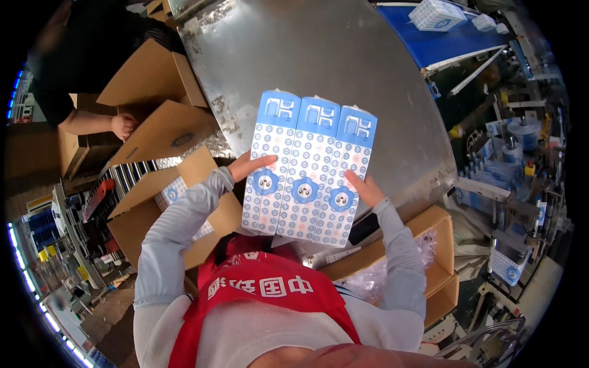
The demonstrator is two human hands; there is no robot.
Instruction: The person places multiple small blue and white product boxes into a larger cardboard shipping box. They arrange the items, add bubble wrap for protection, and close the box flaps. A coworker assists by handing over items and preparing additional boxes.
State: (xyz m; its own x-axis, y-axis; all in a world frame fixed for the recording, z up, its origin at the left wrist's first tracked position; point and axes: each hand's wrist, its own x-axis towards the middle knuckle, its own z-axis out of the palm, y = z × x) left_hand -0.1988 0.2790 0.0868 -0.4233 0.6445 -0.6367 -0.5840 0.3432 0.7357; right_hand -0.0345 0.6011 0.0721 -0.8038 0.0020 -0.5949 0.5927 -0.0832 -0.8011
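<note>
Three long white-and-blue soft packs [305, 168], printed with small flowers and a panda badge, stand side by side in a row in front of me. My left hand [251, 164] grips the left side of the row, its thumb laid over the front. On the opposite side my right hand [366, 189] holds the right edge, thumb also on the front. The row is pressed together between both hands and tilts slightly. My other fingers are hidden behind the packs. Below the packs is my red apron [264, 288].
Beneath the packs lies a metal table [307, 49]. An open carton [138, 211] with similar packs is at left, another carton [162, 122] beyond it near a co-worker's hand [124, 126]. A carton [442, 245] with clear plastic sits right. A blue conveyor [423, 40] carries packs.
</note>
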